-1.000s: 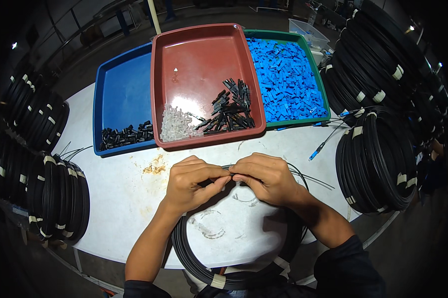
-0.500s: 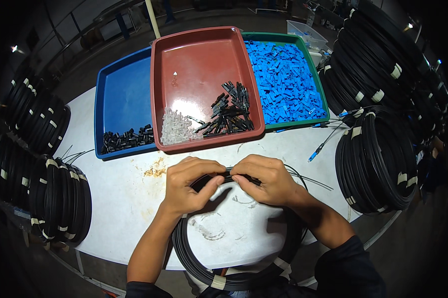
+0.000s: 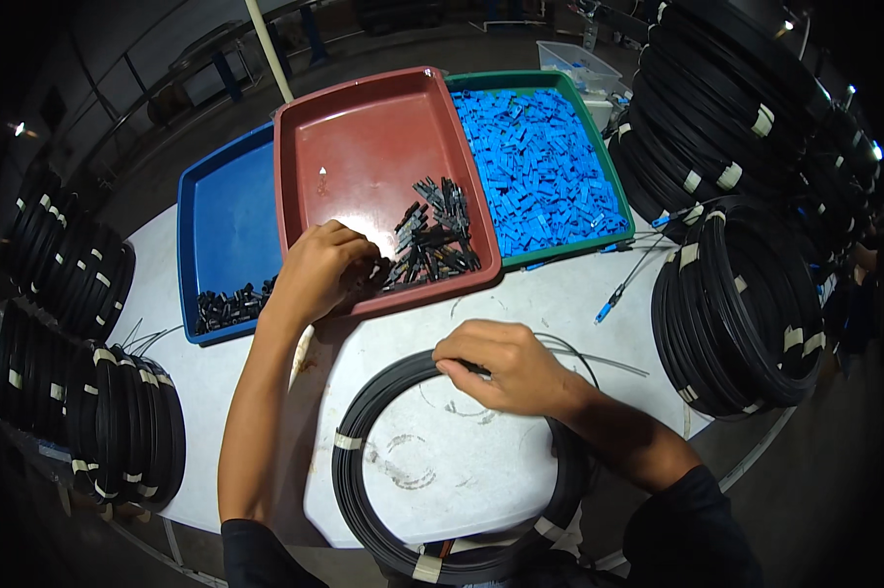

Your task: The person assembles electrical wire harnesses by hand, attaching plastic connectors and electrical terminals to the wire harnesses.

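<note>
My left hand (image 3: 326, 267) reaches over the near left part of the red tray (image 3: 368, 137), fingers curled downward. Its fingertips are hidden, as are most of the small whitish translucent pieces in that corner. Beside it in the tray lies a heap of slim black parts (image 3: 438, 235). My right hand (image 3: 501, 365) is closed on the far side of a coil of black cable (image 3: 348, 475), thumb and fingers pressed together. Pale tape bands wrap the coil, which rests at the table's near edge. Loose cable ends (image 3: 607, 365) stick out to the right of this hand.
A blue tray (image 3: 231, 201) with short black pieces stands left; a green tray (image 3: 597, 147) full of blue connectors (image 3: 530, 167) stands right. Taped cable coils crowd the left (image 3: 133, 421) and right (image 3: 731, 304) sides. A blue-tipped cable end (image 3: 602, 314) lies on the table.
My left hand has let go of the coil and moved up and left to the red tray. My right hand still grips the coil. The view has shifted slightly.
</note>
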The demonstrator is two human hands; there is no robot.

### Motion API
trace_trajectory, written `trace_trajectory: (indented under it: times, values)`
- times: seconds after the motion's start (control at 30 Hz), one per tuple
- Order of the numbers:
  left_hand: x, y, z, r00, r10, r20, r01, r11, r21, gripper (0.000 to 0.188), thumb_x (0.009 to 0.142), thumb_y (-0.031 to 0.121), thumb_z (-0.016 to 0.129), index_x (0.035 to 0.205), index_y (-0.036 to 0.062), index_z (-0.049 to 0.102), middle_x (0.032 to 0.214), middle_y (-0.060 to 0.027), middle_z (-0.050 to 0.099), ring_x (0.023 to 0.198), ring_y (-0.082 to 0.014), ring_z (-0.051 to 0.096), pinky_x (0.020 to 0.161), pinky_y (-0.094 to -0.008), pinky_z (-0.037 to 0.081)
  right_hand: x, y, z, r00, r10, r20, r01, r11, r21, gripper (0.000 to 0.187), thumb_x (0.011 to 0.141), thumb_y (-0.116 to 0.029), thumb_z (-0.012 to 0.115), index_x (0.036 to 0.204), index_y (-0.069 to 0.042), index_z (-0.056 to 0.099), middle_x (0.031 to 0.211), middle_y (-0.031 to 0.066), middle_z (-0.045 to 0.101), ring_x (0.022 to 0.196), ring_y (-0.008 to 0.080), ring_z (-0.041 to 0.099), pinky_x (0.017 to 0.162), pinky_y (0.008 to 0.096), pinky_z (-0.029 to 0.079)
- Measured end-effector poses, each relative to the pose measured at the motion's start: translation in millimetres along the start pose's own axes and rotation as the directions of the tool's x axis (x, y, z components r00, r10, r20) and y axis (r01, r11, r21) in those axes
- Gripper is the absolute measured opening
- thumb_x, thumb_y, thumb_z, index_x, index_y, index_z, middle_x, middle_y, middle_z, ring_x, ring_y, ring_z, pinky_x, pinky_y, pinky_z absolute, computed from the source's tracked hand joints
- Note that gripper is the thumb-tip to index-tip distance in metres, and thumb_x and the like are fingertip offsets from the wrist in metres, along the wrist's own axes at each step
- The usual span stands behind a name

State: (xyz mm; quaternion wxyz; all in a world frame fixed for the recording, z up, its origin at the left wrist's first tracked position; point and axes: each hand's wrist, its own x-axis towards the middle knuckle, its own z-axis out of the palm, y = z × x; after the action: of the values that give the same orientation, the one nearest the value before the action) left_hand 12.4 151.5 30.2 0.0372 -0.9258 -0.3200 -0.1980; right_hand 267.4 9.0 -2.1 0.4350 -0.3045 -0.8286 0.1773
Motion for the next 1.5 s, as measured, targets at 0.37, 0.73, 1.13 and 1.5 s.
trace_trajectory:
  times: [0.37,0.73,1.13,1.5]
  values:
    - [19,0,14,0.974,-0.180,0.137,0.191,0.979,-0.068,0.030,0.069,-0.002,0.067,0.098,0.0058,0.072,0.096,-0.0135,0.072,0.094,-0.0357,0.067,0.088,-0.0453,0.052,-2,2,1,0.999,0.033,0.033,-0.035,0.997,0.064,0.010,0.089,-0.004,0.070,0.097,0.001,0.068,0.089,0.0137,0.068,0.083,0.0317,0.068,0.075,0.0407,0.056]
    - [32,14,32,0.914,-0.256,0.316,0.381,0.808,-0.448,0.019,0.086,0.005,0.075,0.101,-0.0028,0.065,0.088,-0.0229,0.072,0.082,-0.0374,0.069,0.080,-0.0420,0.052,2,-1,-1,0.997,0.047,0.066,-0.050,0.997,0.053,0.010,0.087,-0.002,0.071,0.096,0.001,0.068,0.089,0.0142,0.069,0.082,0.0316,0.069,0.074,0.0398,0.056]
    - [40,38,5,0.911,-0.398,0.113,0.406,0.811,-0.421,0.021,0.088,0.011,0.077,0.102,-0.0006,0.067,0.086,-0.0173,0.074,0.078,-0.0264,0.072,0.073,-0.0353,0.053,-2,2,2,0.999,0.006,0.047,-0.008,0.999,0.044,0.009,0.089,-0.004,0.070,0.096,0.000,0.068,0.090,0.0139,0.069,0.083,0.0318,0.069,0.076,0.0402,0.056]
    - [-52,81,-1,0.897,-0.440,0.042,0.220,0.361,-0.906,0.020,0.096,0.003,0.072,0.108,0.0026,0.057,0.101,-0.0081,0.070,0.091,-0.0116,0.066,0.074,-0.0273,0.055,-1,-6,-3,0.990,0.138,-0.024,-0.136,0.988,0.079,0.011,0.088,-0.003,0.073,0.098,0.001,0.072,0.085,0.0139,0.069,0.073,0.0300,0.068,0.066,0.0375,0.055]
